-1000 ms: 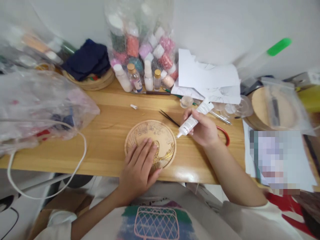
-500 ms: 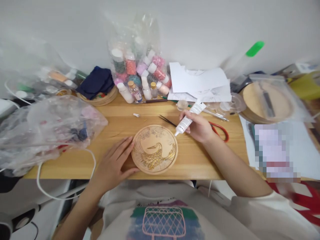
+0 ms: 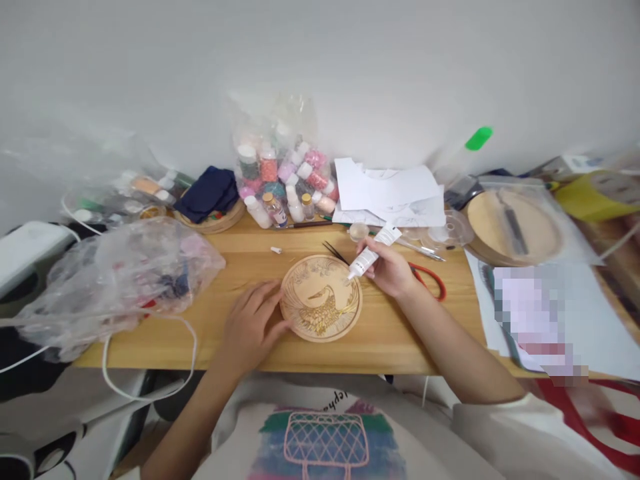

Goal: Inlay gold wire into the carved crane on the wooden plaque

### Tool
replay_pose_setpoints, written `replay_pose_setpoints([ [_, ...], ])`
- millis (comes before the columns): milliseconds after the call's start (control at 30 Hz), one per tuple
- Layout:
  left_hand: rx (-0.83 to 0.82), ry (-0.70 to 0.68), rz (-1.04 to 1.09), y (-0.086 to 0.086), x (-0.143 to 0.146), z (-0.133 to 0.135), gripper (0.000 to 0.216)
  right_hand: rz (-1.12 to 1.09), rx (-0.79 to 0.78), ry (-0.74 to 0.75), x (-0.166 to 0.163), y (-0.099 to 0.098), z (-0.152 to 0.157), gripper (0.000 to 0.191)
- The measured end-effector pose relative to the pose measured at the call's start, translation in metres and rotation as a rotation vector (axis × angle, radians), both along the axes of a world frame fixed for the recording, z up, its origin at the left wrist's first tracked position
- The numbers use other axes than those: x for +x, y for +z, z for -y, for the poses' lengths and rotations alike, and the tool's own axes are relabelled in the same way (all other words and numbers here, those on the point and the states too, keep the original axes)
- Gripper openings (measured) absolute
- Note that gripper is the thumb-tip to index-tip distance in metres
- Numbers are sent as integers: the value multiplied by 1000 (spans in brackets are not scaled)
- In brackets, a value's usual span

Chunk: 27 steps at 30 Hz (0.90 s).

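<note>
A round wooden disc [image 3: 321, 299] carved with a bird, partly gilded, lies on the wooden table [image 3: 390, 333] in front of me. My left hand [image 3: 253, 325] rests flat on the table with spread fingers touching the disc's left edge. My right hand [image 3: 391, 269] grips a white glue tube [image 3: 371, 254] with its nozzle over the disc's upper right rim. Black tweezers [image 3: 334, 252] lie just behind the disc, and a small white cap [image 3: 275, 250] sits to the left of them.
A bag of bead jars [image 3: 283, 172] and small bottles stand at the back. White papers [image 3: 387, 190], red-handled scissors [image 3: 429, 279] and a bagged wooden disc [image 3: 513, 223] lie right. A crumpled plastic bag [image 3: 125, 273] and white cable [image 3: 150, 373] occupy the left.
My left hand slid off the disc's face to its left edge. My right hand brought the tube's nozzle to the disc's rim. The camera tilted up and back.
</note>
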<state>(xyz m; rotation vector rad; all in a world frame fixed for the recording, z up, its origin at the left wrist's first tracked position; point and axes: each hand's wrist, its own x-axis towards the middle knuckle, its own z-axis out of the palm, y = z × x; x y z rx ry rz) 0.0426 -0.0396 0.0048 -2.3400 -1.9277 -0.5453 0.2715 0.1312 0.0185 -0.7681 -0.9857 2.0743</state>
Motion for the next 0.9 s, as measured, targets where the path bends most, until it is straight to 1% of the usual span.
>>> replay_pose_setpoints([
  [33, 11, 32, 6, 3, -2, -7, 36, -2, -6, -4, 1, 0, -1, 40],
  [67, 25, 80, 10, 6, -4, -14, 30, -3, -15, -8, 2, -1, -3, 40],
  [133, 40, 165, 9, 10, -9, -31, 28, -5, -30, -17, 3, -2, -5, 38],
  [233, 17, 220, 23, 9, -14, -53, 23, -13, -28, -19, 5, -4, -7, 35],
  [333, -34, 227, 41, 6, -16, -65, 18, -13, -17, -4, 6, -6, -8, 34],
  [467, -90, 216, 106, 1, -17, -67, 19, 3, -25, -4, 6, -7, -8, 34],
  [633, -118, 251, 163, 0, -15, -66, 20, 49, -9, -25, 5, -3, -7, 32],
  [700, -113, 272, 212, 3, -15, -66, 17, 85, -17, -40, 4, 0, -6, 33],
  [767, -126, 296, 306, 9, -13, -64, 13, 144, -37, -47, 3, 2, -6, 34],
  [833, -164, 312, 397, 15, -12, -62, 11, 198, -46, -39, 3, 4, -6, 35],
  [900, -200, 305, 457, 18, -10, -60, 10, 205, -36, -28, 3, 4, -7, 34],
])
